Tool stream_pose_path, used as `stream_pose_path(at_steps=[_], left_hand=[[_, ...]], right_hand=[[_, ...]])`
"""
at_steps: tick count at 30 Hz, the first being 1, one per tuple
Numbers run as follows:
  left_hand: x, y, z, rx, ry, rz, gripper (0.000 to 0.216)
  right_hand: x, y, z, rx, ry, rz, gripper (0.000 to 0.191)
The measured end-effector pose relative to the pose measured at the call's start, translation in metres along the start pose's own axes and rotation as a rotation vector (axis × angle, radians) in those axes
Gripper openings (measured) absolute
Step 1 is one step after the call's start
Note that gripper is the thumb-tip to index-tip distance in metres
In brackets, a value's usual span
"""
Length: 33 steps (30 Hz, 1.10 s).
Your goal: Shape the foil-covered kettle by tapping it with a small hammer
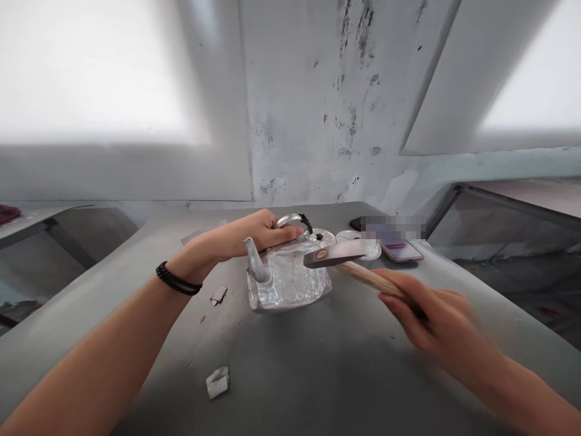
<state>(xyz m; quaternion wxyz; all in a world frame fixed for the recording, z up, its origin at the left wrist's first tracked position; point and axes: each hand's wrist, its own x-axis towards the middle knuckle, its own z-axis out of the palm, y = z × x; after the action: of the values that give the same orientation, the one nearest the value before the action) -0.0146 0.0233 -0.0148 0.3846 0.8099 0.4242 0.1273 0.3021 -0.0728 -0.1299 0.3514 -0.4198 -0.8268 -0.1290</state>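
A dented silver metal kettle lies tipped on its side on the grey table, its curved spout pointing up at the left. My left hand is closed on the kettle near its arched handle, thumb towards the right; most of the other fingers are hidden. In my right hand is the wooden shaft of a hammer, fingers wrapped round it. The hammer's head is just over the kettle's right side; whether it touches I cannot tell. The right hand is slightly blurred.
Behind the kettle lie two round silver metal pieces, one with a dark knob, the other farther right. A phone and a dark object rest beside them. Crumpled scraps lie on the table. A stained wall stands behind.
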Motion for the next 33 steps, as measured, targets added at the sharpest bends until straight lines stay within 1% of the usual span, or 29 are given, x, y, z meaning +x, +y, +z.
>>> stream_pose_path(at_steps=[2, 3, 4, 7, 8, 9, 12, 13, 14, 18, 19, 23, 25, 27, 29, 31, 33], left_hand=[[0.0008, -0.0009, -0.0005, -0.003, -0.019, -0.004, 0.056], [0.0017, -0.0025, -0.0005, 0.004, -0.014, -0.004, 0.056], [0.0029, -0.0045, -0.0003, 0.014, -0.001, -0.004, 0.057], [0.0054, -0.0094, 0.0006, 0.015, 0.038, -0.007, 0.059], [0.0052, -0.0097, 0.0008, -0.001, 0.036, -0.009, 0.058], [0.0045, -0.0092, 0.0009, -0.022, 0.024, -0.009, 0.057], [0.0011, -0.0048, 0.0006, -0.062, -0.012, -0.005, 0.055], [0.0002, -0.0033, 0.0004, -0.062, -0.015, -0.003, 0.054], [-0.0004, -0.0023, 0.0002, -0.057, -0.010, -0.002, 0.054], [-0.0008, -0.0016, 0.0002, -0.030, -0.013, -0.012, 0.054], [-0.0009, -0.0017, 0.0005, -0.038, -0.013, -0.010, 0.054], [-0.0014, -0.0016, 0.0010, -0.085, -0.017, 0.009, 0.052], [-0.0011, -0.0024, 0.0006, -0.082, -0.026, 0.005, 0.051], [-0.0003, -0.0046, -0.0001, -0.071, -0.028, 0.005, 0.051], [0.0007, -0.0073, -0.0008, -0.065, -0.033, 0.007, 0.051], [0.0012, -0.0090, -0.0013, -0.062, -0.022, 0.008, 0.052], [0.0009, -0.0092, -0.0015, -0.045, -0.005, -0.002, 0.052]], right_hand=[[-0.0010, -0.0004, -0.0008, 0.010, 0.091, 0.048, 0.020], [-0.0009, -0.0005, -0.0008, 0.010, 0.103, 0.050, 0.020], [-0.0005, -0.0006, -0.0005, 0.011, 0.079, 0.040, 0.019], [0.0029, -0.0020, 0.0005, 0.024, -0.074, -0.018, 0.020], [0.0041, -0.0029, 0.0001, 0.032, -0.095, -0.018, 0.020], [0.0050, -0.0040, -0.0009, 0.044, -0.083, -0.004, 0.019], [0.0057, -0.0062, -0.0050, 0.101, 0.019, 0.060, 0.017], [0.0053, -0.0061, -0.0055, 0.119, 0.029, 0.071, 0.017], [0.0048, -0.0056, -0.0053, 0.126, 0.012, 0.065, 0.017], [0.0024, -0.0025, -0.0006, 0.069, -0.141, -0.020, 0.017], [0.0019, -0.0021, -0.0001, 0.061, -0.142, -0.027, 0.017], [0.0005, -0.0011, -0.0016, 0.118, -0.040, 0.028, 0.015], [0.0005, 0.0001, -0.0010, 0.103, -0.062, 0.011, 0.018], [0.0005, 0.0012, 0.0006, 0.046, -0.122, -0.051, 0.021], [0.0002, 0.0015, 0.0014, 0.016, -0.150, -0.075, 0.019], [-0.0001, 0.0013, 0.0002, 0.046, -0.105, -0.041, 0.016], [0.0000, 0.0013, -0.0016, 0.078, -0.034, 0.002, 0.019]])
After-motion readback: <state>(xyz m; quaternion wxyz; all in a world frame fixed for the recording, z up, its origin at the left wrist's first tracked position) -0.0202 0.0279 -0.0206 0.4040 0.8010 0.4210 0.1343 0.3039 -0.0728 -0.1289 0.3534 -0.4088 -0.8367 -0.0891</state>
